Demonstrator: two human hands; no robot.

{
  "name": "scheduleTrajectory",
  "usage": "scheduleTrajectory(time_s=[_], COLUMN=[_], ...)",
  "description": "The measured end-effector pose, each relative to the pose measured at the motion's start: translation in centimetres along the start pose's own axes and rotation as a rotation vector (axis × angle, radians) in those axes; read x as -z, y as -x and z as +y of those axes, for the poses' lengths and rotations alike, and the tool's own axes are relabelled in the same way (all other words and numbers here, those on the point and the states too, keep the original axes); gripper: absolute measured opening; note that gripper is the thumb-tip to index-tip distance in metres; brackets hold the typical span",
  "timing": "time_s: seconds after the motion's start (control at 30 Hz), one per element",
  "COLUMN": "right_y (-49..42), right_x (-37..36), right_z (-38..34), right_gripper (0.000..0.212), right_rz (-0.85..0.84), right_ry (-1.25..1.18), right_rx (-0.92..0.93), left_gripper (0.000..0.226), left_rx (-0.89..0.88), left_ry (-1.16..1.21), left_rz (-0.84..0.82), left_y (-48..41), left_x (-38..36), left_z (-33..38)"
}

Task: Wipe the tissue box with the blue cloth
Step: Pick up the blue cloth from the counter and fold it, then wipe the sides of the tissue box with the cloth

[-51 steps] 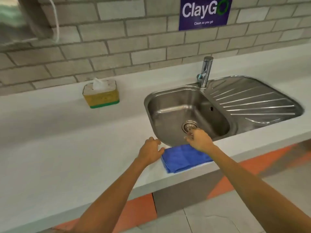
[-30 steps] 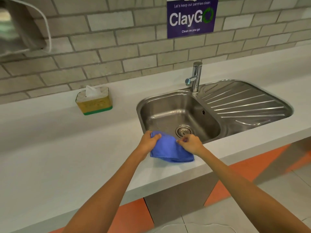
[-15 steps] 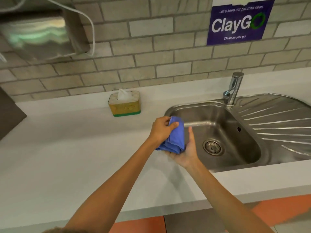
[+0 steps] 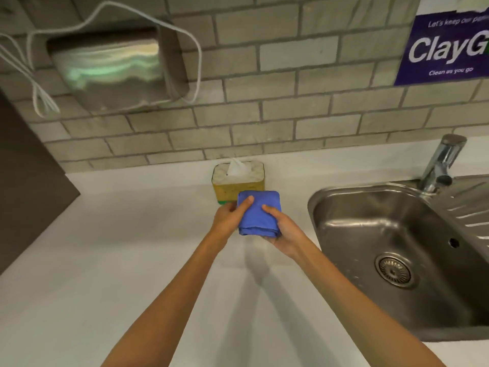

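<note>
At the upper left of the frame a shiny metal dispenser point(image 4: 116, 67) hangs on the brick wall point(image 4: 291, 83). Near the centre, the tissue box point(image 4: 238, 181) stands on the white counter point(image 4: 105, 260) against the wall. Just below it the left hand point(image 4: 227, 219) pinches the left edge of the folded blue cloth point(image 4: 258, 214), while the right hand point(image 4: 284, 230) cups it from beneath. At the right sit the steel sink point(image 4: 391, 234) and the tap point(image 4: 439, 162).
</note>
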State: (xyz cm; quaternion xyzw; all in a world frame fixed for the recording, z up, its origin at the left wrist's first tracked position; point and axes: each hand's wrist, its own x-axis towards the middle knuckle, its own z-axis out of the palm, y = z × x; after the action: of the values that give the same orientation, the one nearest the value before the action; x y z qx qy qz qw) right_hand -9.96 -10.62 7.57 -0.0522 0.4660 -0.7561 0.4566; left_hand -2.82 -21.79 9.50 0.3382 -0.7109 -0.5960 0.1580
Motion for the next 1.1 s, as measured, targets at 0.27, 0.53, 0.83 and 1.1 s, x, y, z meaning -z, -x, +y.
scheduleTrajectory(time_s=[0.27,0.53,0.83,1.1], right_y=[-5.4,-11.4,-17.7,-19.7], right_x=[-3.8,0.4,3.8,4.2], right_z=[-0.1,-2.0,-2.3,-1.0], right_gripper=[0.028,0.029,0.059,0.049], right_rz=[0.007,0.344,0.359,0.193], right_ry=[0.445,0.486,0.804,0.824], right_rx=[0.121,0.179,0.232,0.331], left_gripper=[0.041,0.033,0.044,0.042], left_rx=[0.355,0.422,0.226,0.099], left_ry=[0.786,0.697,0.46,0.188], left_rz=[-0.294,-0.104,0.353,0.317], left_y=[-4.3,-10.6,-17.8,-20.7], left_x=[3.9,7.0,6.5,3.0], left_z=[-3.8,-7.1,-6.1,-6.4])
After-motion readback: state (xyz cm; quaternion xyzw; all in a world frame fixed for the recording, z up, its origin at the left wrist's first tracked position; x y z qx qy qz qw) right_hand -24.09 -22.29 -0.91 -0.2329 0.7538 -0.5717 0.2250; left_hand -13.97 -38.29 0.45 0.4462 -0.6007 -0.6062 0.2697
